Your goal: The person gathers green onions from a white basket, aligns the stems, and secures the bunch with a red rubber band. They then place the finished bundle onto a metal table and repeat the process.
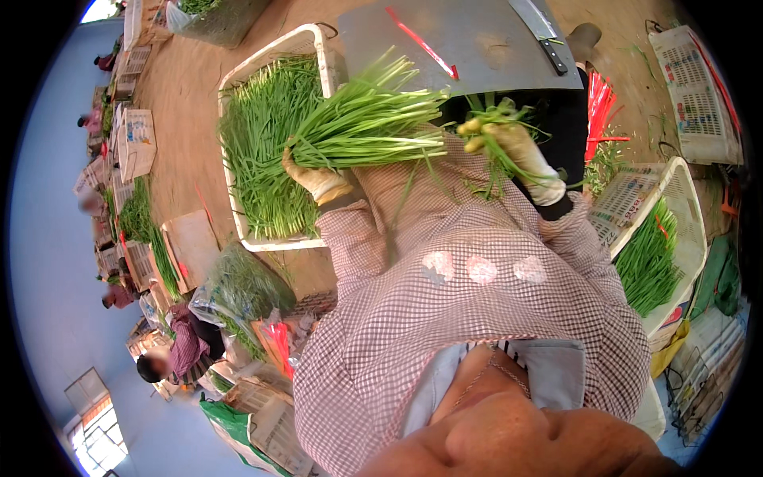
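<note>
My left hand (318,181), in a worn glove, is closed around a large bunch of long green chives (366,123). The pale cut ends of the bunch point right, across my lap. My right hand (517,147), also gloved, is curled with loose chive leaves (497,159) caught in and around its fingers, apart from the bunch. Below the bunch, on the left, a white plastic crate (228,171) is filled with more chives (270,151). Ahead of both hands lies a grey board (485,60), with a red strip (421,41) and a black-handled knife (552,57) on it.
Red ties (601,115) hang right of the board. Another white crate (691,211) with chives (652,262) stands at my right. A bagged heap of greens (246,282) sits on the left. Other people (187,342) work among crates farther left.
</note>
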The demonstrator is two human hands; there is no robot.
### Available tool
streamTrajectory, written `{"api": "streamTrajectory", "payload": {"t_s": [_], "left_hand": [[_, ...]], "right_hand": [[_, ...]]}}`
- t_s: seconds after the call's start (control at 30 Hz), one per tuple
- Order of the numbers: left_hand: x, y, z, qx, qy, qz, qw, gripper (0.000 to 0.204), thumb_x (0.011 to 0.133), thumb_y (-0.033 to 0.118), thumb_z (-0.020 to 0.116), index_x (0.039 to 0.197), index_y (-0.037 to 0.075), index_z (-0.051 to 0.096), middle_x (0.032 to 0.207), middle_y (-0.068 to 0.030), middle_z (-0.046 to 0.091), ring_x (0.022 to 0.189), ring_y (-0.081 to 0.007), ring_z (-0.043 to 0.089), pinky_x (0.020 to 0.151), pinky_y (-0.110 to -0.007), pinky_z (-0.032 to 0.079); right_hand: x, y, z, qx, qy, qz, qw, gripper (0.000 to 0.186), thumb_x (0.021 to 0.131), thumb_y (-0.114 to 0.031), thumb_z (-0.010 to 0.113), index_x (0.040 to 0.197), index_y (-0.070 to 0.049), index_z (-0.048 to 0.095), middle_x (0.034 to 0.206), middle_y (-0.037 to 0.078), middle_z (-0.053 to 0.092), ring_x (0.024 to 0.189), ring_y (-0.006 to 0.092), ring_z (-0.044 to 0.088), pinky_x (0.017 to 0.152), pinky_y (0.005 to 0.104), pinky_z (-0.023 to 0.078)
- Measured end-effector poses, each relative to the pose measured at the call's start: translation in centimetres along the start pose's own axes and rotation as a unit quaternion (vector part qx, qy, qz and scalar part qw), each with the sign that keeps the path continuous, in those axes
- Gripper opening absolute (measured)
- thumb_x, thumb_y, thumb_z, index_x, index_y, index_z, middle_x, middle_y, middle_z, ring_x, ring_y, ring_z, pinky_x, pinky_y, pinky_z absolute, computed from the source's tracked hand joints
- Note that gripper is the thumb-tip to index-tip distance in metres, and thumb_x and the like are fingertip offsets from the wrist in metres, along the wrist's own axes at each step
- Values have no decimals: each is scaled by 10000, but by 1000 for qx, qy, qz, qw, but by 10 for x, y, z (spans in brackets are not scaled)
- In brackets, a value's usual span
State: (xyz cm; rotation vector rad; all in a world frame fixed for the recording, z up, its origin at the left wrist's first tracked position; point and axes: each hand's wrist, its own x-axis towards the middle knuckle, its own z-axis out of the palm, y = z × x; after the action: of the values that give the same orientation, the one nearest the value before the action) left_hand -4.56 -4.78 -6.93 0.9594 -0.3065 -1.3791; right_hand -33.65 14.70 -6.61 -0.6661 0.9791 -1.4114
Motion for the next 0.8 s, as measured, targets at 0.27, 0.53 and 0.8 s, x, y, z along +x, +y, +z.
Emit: {"api": "streamTrajectory", "payload": {"t_s": [0.27,0.53,0.8], "left_hand": [[-6,0,9,-19,-35,8,999,414,896,395,599,1185,100,617,1265,-149,610,1140,-316,603,948,-477,542],[-7,1,11,4,-45,22,999,419,891,368,602,1206,92,605,1259,-152,613,1133,-322,604,962,-485,518],[4,-1,11,-79,-78,-28,993,305,872,337,656,1057,95,665,1124,-105,666,1041,-292,628,907,-478,538]], "right_hand": [[33,-5,37,-145,202,-140,958,345,958,-253,668,1174,5,590,929,-8,612,778,78,535,707,237,458],[55,-21,54,-37,150,-91,984,267,913,-177,717,1118,-11,678,894,-32,648,786,58,562,707,223,466],[58,-22,46,280,188,-82,938,226,927,-180,685,1097,-39,638,948,33,658,747,107,583,710,253,493]]}}
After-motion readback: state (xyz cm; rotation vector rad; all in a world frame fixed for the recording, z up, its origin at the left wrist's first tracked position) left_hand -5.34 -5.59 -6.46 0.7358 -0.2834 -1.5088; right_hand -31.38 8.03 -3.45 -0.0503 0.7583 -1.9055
